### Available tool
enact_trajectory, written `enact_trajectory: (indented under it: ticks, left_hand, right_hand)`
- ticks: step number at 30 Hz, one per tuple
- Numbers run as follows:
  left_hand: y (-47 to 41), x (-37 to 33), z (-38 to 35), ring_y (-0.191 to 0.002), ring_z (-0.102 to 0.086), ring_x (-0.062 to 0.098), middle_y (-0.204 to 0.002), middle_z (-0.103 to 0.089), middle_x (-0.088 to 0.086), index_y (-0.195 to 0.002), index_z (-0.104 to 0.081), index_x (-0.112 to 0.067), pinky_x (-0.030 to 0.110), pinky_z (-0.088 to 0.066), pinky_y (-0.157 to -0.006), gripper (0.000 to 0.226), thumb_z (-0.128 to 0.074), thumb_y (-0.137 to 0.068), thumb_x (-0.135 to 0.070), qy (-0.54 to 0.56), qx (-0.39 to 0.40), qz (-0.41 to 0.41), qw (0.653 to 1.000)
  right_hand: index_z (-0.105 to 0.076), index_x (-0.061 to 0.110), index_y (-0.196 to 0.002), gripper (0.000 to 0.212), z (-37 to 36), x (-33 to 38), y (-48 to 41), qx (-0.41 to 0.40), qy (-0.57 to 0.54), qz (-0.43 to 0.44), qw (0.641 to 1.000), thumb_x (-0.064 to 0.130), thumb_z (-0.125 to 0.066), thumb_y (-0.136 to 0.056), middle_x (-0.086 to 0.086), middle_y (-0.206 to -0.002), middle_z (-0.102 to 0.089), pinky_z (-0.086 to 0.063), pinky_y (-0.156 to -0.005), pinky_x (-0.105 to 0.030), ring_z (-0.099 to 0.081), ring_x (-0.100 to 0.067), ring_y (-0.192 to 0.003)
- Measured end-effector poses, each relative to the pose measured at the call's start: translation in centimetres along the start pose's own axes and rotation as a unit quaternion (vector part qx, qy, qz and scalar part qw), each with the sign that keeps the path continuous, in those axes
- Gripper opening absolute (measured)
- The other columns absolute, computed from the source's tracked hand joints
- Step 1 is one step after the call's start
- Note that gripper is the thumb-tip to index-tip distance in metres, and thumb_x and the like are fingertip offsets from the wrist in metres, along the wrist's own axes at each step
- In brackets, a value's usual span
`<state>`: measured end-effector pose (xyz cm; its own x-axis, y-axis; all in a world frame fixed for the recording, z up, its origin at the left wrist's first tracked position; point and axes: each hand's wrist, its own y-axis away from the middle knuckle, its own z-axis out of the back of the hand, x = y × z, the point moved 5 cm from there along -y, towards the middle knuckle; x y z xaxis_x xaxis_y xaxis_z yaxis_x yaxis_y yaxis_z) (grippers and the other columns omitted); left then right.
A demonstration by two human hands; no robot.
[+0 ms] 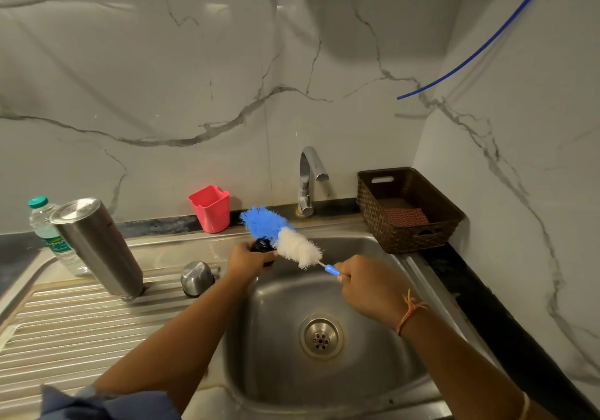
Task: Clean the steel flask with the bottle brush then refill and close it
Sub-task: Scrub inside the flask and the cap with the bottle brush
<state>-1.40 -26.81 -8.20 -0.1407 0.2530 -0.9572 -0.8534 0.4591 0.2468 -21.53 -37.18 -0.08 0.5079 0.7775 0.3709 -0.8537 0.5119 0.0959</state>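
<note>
Head view: over the sink (383,367), the right hand (370,286) has its fingers pinched on the bottle brush (285,238) handle, and the left hand (248,259) is curled around a small dark part — bristles touching it. The steel flask (97,247) stands inverted on the drainboard beside a steel cap (197,278).

Dim and greyish overall, lit softly from above and behind the camera, with a broad soft shadow cast on the marble wall (373,30) high at centre right. Small glare spots on the glossy wall near the top, plus dull highlights on the tap (308,176), the upside-down steel flask (97,244) and the sink basin (373,290). Strongly bowed by the wide lens at the edges, slightly soft and smeared throughout, sharpest around the bottle brush (285,238).
</note>
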Motion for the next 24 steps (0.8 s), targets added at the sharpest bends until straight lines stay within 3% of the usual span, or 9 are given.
enact_trajectory:
  ticks: [3,5,8,14,16,19,21,24]
  left_hand:
    - [-0.1,-0.5,0.1,-0.071,-0.062,0.02,-0.083,-0.064,0.007,-0.102,-0.06,-0.003,0.023,-0.056,-0.059,0.03,-0.075,-0.076,0.002,0.009,-0.005,-0.006,1.0]
    - [0.3,-0.7,-1.1,-0.083,-0.066,0.024,-0.095,-0.067,0.011,-0.104,-0.059,-0.002,0.029,-0.059,-0.07,0.035,-0.076,-0.074,0.002,0.019,0.041,-0.023,0.999]
    - [0.8,-0.2,-2.6,-0.095,-0.067,0.026,-0.109,-0.067,0.016,-0.114,-0.059,0.001,0.029,-0.058,-0.071,0.045,-0.077,-0.073,0.0,0.052,0.102,-0.026,0.993]
    - [0.1,1.0,0.3,-0.073,-0.064,0.021,-0.089,-0.065,0.012,-0.111,-0.058,0.005,0.03,-0.056,-0.068,0.041,-0.077,-0.076,-0.005,0.034,-0.023,0.045,0.998]
    - [0.7,1.0,0.7,-0.07,-0.064,0.019,-0.085,-0.065,0.01,-0.111,-0.058,0.004,0.026,-0.056,-0.063,0.039,-0.076,-0.077,-0.006,0.011,-0.024,0.035,0.999]
    - [2.7,0.1,-0.6,-0.077,-0.066,0.022,-0.103,-0.065,0.017,-0.114,-0.053,-0.003,0.022,-0.058,-0.061,0.035,-0.068,-0.082,0.0,0.092,0.069,0.012,0.993]
    - [4.0,-0.2,-1.5,-0.076,-0.069,0.025,-0.111,-0.064,0.017,-0.117,-0.049,-0.01,0.028,-0.059,-0.061,0.038,-0.065,-0.084,0.001,0.129,0.137,0.023,0.982]
    - [4.6,-0.3,-1.6,-0.074,-0.072,0.028,-0.114,-0.063,0.01,-0.118,-0.047,-0.02,0.03,-0.059,-0.059,0.045,-0.062,-0.084,0.007,0.106,0.176,0.016,0.979]
  right_hand:
    - [-0.061,0.009,-0.111,0.025,0.1,0.1,0.0,-0.003,0.002,-0.003,1.0,0.015,-0.048,-0.091,-0.01,-0.107,-0.066,-0.047,-0.071,-0.029,-0.06,-0.023,-0.082]
    - [-0.061,0.008,-0.111,0.025,0.7,-0.1,-0.6,-0.026,0.007,-0.008,1.0,0.015,-0.048,-0.091,-0.012,-0.1,-0.066,-0.038,-0.064,-0.025,-0.053,-0.019,-0.074]
    - [-0.062,0.007,-0.114,0.026,1.0,-0.3,-1.0,-0.028,0.004,-0.01,1.0,0.015,-0.048,-0.092,-0.013,-0.102,-0.066,-0.033,-0.055,-0.022,-0.052,-0.019,-0.075]
    - [-0.062,0.008,-0.104,0.021,-0.5,-0.4,0.1,0.032,0.014,-0.008,0.999,0.017,-0.048,-0.091,-0.007,-0.094,-0.064,-0.045,-0.069,-0.029,-0.063,-0.025,-0.086]
    - [-0.062,0.009,-0.104,0.021,-0.7,-0.7,0.1,0.029,0.018,-0.016,0.999,0.018,-0.048,-0.091,-0.006,-0.092,-0.065,-0.047,-0.07,-0.029,-0.061,-0.023,-0.082]
    - [-0.061,0.006,-0.102,0.019,-0.5,-1.8,-0.4,-0.003,0.023,-0.044,0.999,0.013,-0.047,-0.09,-0.007,-0.083,-0.061,-0.037,-0.057,-0.026,-0.053,-0.022,-0.074]
    - [-0.06,0.006,-0.102,0.019,-0.6,-2.7,-0.7,-0.021,0.027,-0.07,0.997,0.011,-0.046,-0.09,-0.012,-0.095,-0.065,-0.038,-0.063,-0.026,-0.057,-0.026,-0.079]
    - [-0.059,0.01,-0.1,0.018,-1.4,-3.4,-0.7,-0.042,0.011,-0.083,0.996,0.012,-0.044,-0.091,-0.011,-0.099,-0.066,-0.036,-0.065,-0.026,-0.059,-0.026,-0.085]
